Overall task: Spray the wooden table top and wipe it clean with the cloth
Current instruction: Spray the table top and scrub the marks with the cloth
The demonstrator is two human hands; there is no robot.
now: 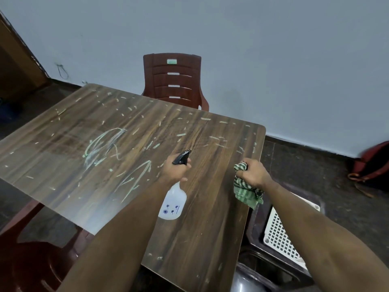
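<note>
Left hand (173, 170) gripping spray bottle (173, 200) above the surface (210, 228), nozzle toward chalk scribbles (109, 148). Right hand (253, 171) clutching bunched cloth (246, 190) at the right edge. Risks: spray missing far marks; dangling cloth smearing chalk instead of lifting it.

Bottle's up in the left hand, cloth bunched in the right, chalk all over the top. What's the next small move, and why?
Probably squeeze the trigger. The left hand holds the spray bottle above the wooden table top, nozzle aimed toward the green-white scribbles, which look dry and unwiped. The right hand grips the checked cloth near the table's right edge, ready to wipe afterwards.
</note>
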